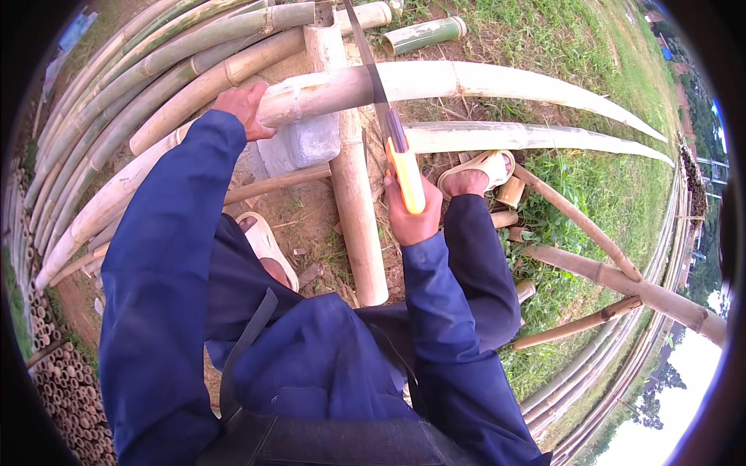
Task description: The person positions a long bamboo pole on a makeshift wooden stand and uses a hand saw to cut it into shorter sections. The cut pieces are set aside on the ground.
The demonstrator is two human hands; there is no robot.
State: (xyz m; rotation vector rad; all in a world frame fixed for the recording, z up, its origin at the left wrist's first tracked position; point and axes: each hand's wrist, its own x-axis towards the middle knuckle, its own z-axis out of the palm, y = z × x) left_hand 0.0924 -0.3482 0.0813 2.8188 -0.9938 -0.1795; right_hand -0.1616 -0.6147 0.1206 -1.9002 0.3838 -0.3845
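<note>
My left hand (pixel 243 107) presses down on a pale bamboo pole (pixel 482 84) that lies across a grey block (pixel 305 142) and an upright-running pole (pixel 353 186). My right hand (pixel 410 213) grips the orange handle of a hand saw (pixel 406 172). The saw's thin blade (pixel 367 54) crosses the pale pole just right of my left hand and reaches up to the picture's top edge. Both my arms wear dark blue sleeves.
A stack of long bamboo poles (pixel 132 85) lies at the left. A second pale pole (pixel 528 137) runs below the first. My feet in light sandals (pixel 482 169) rest on bare earth. Short cut bamboo pieces (pixel 423 34) lie about; grass and more poles (pixel 622 283) at the right.
</note>
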